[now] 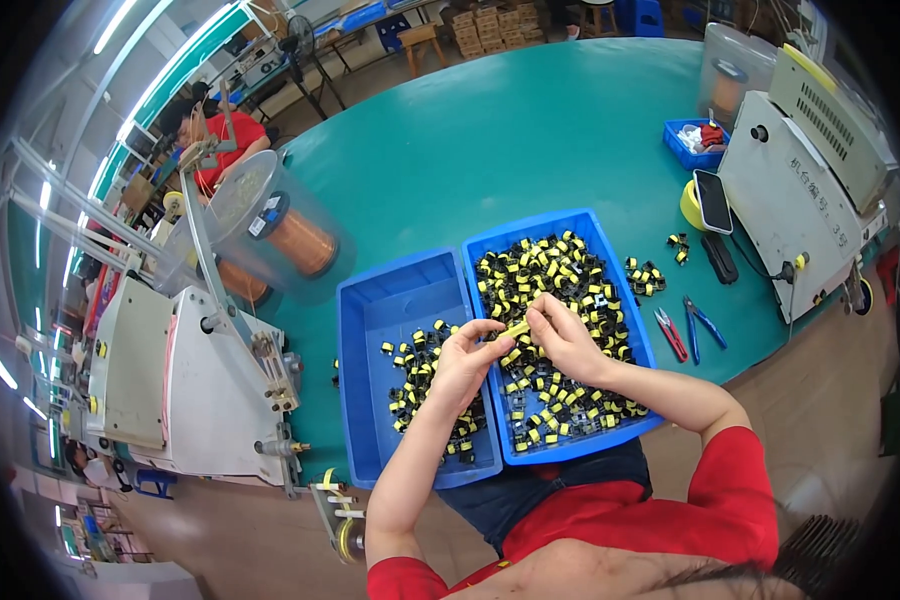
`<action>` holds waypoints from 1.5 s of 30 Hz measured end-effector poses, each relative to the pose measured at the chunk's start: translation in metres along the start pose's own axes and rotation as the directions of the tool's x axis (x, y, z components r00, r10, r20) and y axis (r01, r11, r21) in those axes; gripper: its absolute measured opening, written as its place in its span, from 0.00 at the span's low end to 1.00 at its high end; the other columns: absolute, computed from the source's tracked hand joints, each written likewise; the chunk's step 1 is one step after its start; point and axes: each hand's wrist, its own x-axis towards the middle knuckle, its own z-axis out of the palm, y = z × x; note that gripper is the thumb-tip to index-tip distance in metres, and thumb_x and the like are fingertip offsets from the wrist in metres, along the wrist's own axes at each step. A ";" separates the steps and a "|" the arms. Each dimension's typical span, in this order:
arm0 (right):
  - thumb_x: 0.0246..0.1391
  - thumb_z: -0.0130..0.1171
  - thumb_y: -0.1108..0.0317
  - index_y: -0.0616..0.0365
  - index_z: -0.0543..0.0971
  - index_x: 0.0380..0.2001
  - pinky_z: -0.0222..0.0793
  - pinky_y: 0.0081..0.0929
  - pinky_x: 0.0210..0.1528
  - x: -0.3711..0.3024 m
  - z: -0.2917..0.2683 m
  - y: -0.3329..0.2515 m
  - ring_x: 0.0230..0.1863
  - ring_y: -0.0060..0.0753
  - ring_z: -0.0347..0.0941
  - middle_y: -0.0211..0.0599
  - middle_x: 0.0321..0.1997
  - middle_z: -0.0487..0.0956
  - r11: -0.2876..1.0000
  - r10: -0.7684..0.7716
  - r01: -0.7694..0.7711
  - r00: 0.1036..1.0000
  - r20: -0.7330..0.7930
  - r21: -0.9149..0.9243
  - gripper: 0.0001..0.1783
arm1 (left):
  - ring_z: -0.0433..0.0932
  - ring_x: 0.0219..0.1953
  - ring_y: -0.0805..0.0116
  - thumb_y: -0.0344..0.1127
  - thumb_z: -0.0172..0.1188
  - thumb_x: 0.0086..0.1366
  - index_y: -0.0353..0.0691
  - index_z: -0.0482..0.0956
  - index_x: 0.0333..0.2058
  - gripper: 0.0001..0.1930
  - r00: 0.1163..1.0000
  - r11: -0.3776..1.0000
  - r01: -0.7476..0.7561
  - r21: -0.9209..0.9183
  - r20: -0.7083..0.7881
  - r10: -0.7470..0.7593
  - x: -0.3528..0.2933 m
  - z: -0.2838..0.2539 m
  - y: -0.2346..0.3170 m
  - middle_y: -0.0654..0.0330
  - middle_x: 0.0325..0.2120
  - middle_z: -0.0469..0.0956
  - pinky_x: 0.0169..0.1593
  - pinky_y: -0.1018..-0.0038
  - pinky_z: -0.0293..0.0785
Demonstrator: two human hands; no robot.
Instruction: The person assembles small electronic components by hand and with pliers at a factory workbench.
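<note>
My left hand (462, 366) is closed in a pinch over the divide between two blue bins. My right hand (568, 345) pinches from the other side, above the right bin (638, 350). Between the fingertips of both hands is a small yellow-wrapped coil (516, 329); the fingers cover much of it. Below, the right bin is heaped with many small black coils (540, 270) wrapped in yellow. The left bin (378, 300) holds a smaller pile of similar coils (420, 385), gathered toward its right side.
Right of the bins lie loose coils (646, 277), red-handled snips (671, 335), blue-handled pliers (706, 322) and a phone (712, 202). White machines stand left (210, 390) and right (790, 190). Copper wire spools (303, 243) sit beyond the left machine. A person in red (232, 145) works farther off.
</note>
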 end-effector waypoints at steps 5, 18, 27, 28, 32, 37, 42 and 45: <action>0.64 0.39 0.60 0.55 0.63 0.30 0.50 0.14 0.18 0.003 -0.002 0.005 0.18 0.12 0.52 0.21 0.19 0.60 0.996 0.027 -0.027 1.000 -0.002 0.080 0.12 | 0.74 0.46 0.64 0.20 0.58 0.55 0.34 0.71 0.42 0.14 0.993 0.997 -0.055 -0.053 0.103 0.061 -0.004 0.007 0.004 0.54 0.41 0.73 0.53 0.73 0.69; 0.64 0.38 0.61 0.53 0.60 0.28 0.44 0.13 0.15 0.005 -0.003 0.008 0.15 0.11 0.48 0.19 0.16 0.55 0.987 -0.081 0.081 0.997 -0.008 0.140 0.12 | 0.75 0.41 0.69 0.21 0.60 0.55 0.33 0.69 0.42 0.16 0.999 0.998 -0.035 -0.055 0.005 0.036 0.002 -0.001 0.002 0.58 0.38 0.71 0.47 0.77 0.71; 0.61 0.45 0.63 0.55 0.59 0.30 0.54 0.16 0.24 0.002 -0.001 -0.001 0.21 0.14 0.55 0.23 0.22 0.59 0.946 0.094 -0.086 0.995 -0.013 0.313 0.10 | 0.73 0.42 0.71 0.20 0.59 0.55 0.34 0.69 0.41 0.15 0.993 0.992 -0.110 0.063 0.050 0.107 -0.001 0.006 0.006 0.59 0.39 0.71 0.48 0.77 0.70; 0.58 0.50 0.65 0.54 0.57 0.29 0.56 0.16 0.26 0.003 0.002 -0.001 0.23 0.15 0.57 0.25 0.25 0.60 0.957 0.054 -0.040 0.998 -0.040 0.286 0.12 | 0.73 0.42 0.71 0.20 0.59 0.54 0.34 0.69 0.41 0.15 0.993 0.994 -0.108 0.032 0.040 0.107 -0.001 0.006 0.004 0.58 0.39 0.71 0.47 0.78 0.70; 0.48 0.61 0.69 0.54 0.55 0.28 0.60 0.17 0.30 0.006 0.000 0.008 0.29 0.15 0.59 0.29 0.32 0.60 0.985 0.047 -0.038 0.998 -0.048 0.168 0.21 | 0.74 0.42 0.72 0.19 0.59 0.53 0.33 0.69 0.41 0.16 0.998 0.998 -0.062 0.025 -0.009 0.062 0.002 0.005 0.001 0.58 0.39 0.72 0.46 0.79 0.71; 0.46 0.62 0.69 0.54 0.56 0.27 0.58 0.16 0.28 0.007 -0.002 0.007 0.28 0.13 0.58 0.26 0.28 0.60 0.988 0.100 -0.100 0.995 0.004 0.115 0.21 | 0.75 0.41 0.72 0.20 0.60 0.53 0.33 0.69 0.41 0.16 0.998 0.997 -0.052 0.061 -0.033 0.054 0.007 0.000 -0.003 0.58 0.38 0.73 0.46 0.79 0.72; 0.45 0.64 0.66 0.55 0.59 0.29 0.58 0.14 0.25 0.007 -0.002 0.004 0.26 0.12 0.59 0.25 0.26 0.62 0.974 0.174 -0.169 0.984 -0.021 0.149 0.21 | 0.76 0.39 0.71 0.21 0.61 0.53 0.33 0.69 0.41 0.16 0.996 0.996 -0.072 0.054 -0.041 0.075 0.007 -0.001 -0.005 0.57 0.38 0.73 0.45 0.78 0.72; 0.43 0.67 0.61 0.58 0.60 0.31 0.60 0.15 0.23 0.008 0.000 0.011 0.26 0.14 0.61 0.28 0.27 0.64 0.981 0.167 -0.156 0.982 -0.089 0.116 0.25 | 0.76 0.38 0.71 0.22 0.60 0.54 0.34 0.69 0.41 0.16 0.999 0.999 -0.040 0.026 -0.003 0.041 0.003 0.000 -0.006 0.58 0.37 0.73 0.44 0.78 0.73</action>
